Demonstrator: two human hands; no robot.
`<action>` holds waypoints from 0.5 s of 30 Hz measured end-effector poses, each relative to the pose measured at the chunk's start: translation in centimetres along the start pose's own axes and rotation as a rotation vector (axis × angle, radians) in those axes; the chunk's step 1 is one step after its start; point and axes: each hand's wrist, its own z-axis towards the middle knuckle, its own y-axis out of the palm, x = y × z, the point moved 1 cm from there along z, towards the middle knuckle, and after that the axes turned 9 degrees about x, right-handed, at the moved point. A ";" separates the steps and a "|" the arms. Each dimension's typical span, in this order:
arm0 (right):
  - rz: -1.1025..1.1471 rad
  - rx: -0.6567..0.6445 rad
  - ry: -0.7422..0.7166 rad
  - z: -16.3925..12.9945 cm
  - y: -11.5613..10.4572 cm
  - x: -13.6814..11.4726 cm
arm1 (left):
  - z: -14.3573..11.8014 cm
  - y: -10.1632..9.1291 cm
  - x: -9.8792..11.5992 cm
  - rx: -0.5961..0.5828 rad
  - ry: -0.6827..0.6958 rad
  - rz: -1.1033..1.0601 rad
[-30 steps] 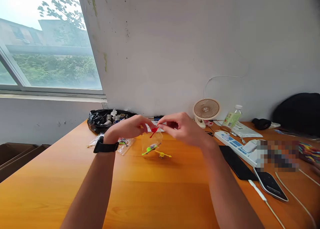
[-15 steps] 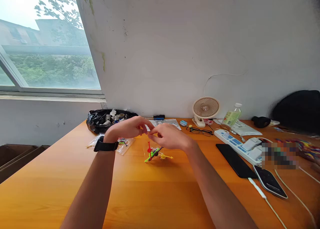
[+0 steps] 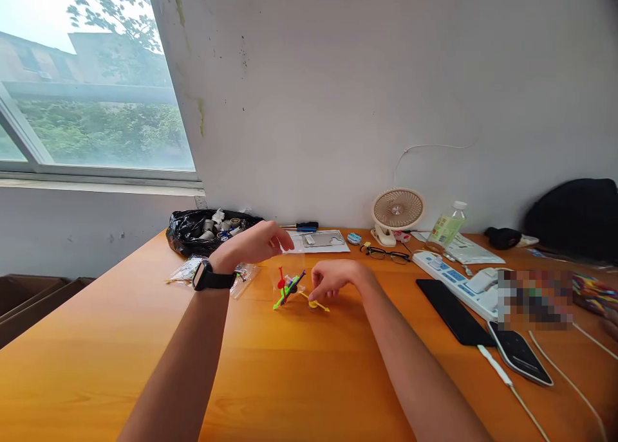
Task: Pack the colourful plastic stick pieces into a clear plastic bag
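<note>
Looking across the orange table (image 3: 299, 377), the big change is the hands splitting apart — half a second back they met fingertip to fingertip above the toy parts. The left hand (image 3: 258, 244), with a black watch (image 3: 206, 276) on its wrist, now hovers raised with fingers loosely extended and seems to pinch the top of a clear plastic bag (image 3: 292, 268), though I can't tell for sure. The right hand (image 3: 335, 278) has dropped to the tabletop, fingers curled down, tips touching the yellow stick piece (image 3: 316, 303). Just left of it sits the little cluster of red, green and blue sticks (image 3: 286, 286), resting on the table between both hands, a bit more upright than before.
</note>
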 end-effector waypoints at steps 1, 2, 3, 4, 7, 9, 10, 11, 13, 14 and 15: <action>0.018 -0.036 0.005 0.7 0.9 -0.1 | 0.0 0.0 -0.2 0.004 -0.009 0.015; 0.038 -0.057 0.006 1.4 1.6 -0.1 | -0.1 -0.1 -0.2 0.008 -0.014 0.026; 0.060 -0.069 0.002 1.8 2.1 0.0 | -0.1 -0.1 -0.2 0.013 -0.019 0.034; 0.082 -0.071 -0.006 2.1 2.3 0.2 | -0.2 -0.2 -0.2 0.020 -0.025 0.039; 0.147 -0.028 -0.056 1.8 1.2 1.3 | -0.4 -0.5 0.3 0.029 -0.032 0.035; 0.197 0.042 -0.109 0.7 -0.7 2.2 | -0.3 -0.5 0.5 0.022 -0.030 0.011; 0.227 0.096 -0.142 0.0 -1.7 2.4 | -0.3 -0.4 0.6 0.013 -0.024 -0.006; 0.263 0.166 -0.179 -0.7 -2.8 2.5 | -0.3 -0.4 0.7 0.006 -0.016 -0.023; 0.369 0.321 -0.260 -2.3 -4.6 2.1 | -0.2 -0.3 0.7 -0.002 -0.009 -0.047; 0.469 0.439 -0.331 -3.1 -5.3 1.6 | -0.1 -0.3 0.8 -0.003 -0.012 -0.051; 0.558 0.543 -0.399 -3.8 -5.8 0.8 | -0.1 -0.3 0.8 -0.003 -0.019 -0.052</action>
